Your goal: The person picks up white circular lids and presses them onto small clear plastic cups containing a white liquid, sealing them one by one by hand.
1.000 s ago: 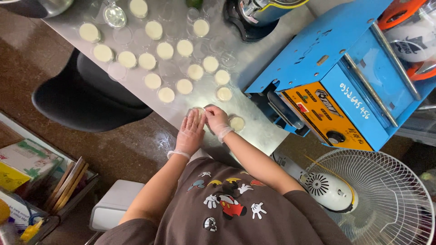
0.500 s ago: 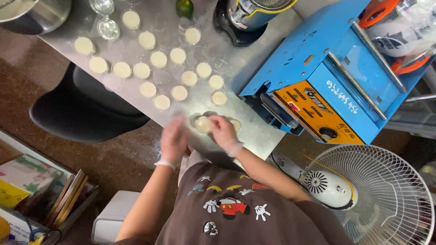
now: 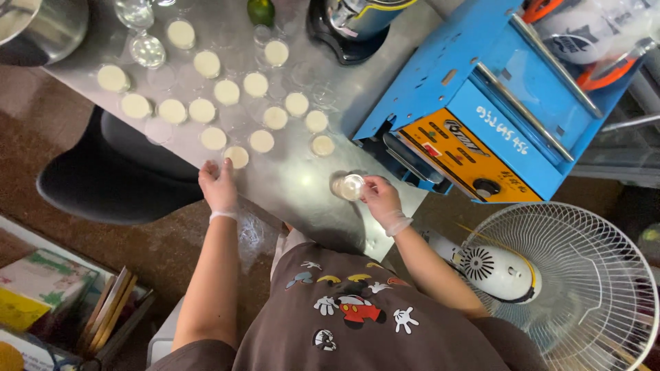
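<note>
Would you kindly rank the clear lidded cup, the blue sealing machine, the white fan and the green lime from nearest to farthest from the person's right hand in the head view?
1. Clear lidded cup, held in the right hand.
2. Blue sealing machine, just above and right.
3. White fan, below right by the floor.
4. Green lime, at the table's far edge.

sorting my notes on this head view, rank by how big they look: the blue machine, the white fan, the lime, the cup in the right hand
1. blue machine
2. white fan, though it sits lower than the table, so nearness to the camera may skew this
3. cup in the right hand
4. lime, partly cut off at the top edge, so its place against the cup is unsure
</note>
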